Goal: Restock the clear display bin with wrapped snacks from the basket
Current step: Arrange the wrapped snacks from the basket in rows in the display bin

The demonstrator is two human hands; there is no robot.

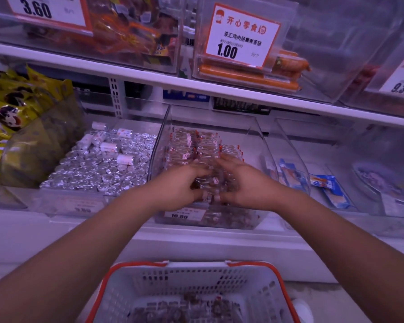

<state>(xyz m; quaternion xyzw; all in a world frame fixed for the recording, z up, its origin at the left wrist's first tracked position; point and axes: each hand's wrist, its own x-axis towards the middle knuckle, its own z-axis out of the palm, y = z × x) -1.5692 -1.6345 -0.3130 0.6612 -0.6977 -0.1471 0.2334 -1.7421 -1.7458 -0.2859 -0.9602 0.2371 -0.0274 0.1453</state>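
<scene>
Head view, both hands gripping wrapped snacks

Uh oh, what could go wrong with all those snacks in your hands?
Both hands, left hand and right hand, cup one loose bunch of wrapped snacks over the front of the clear display bin. A few might slip through the fingers and drop outside, toward the basket or the floor. The bin already looks quite full near the front, so extra snacks may slide over its low front edge.
</scene>
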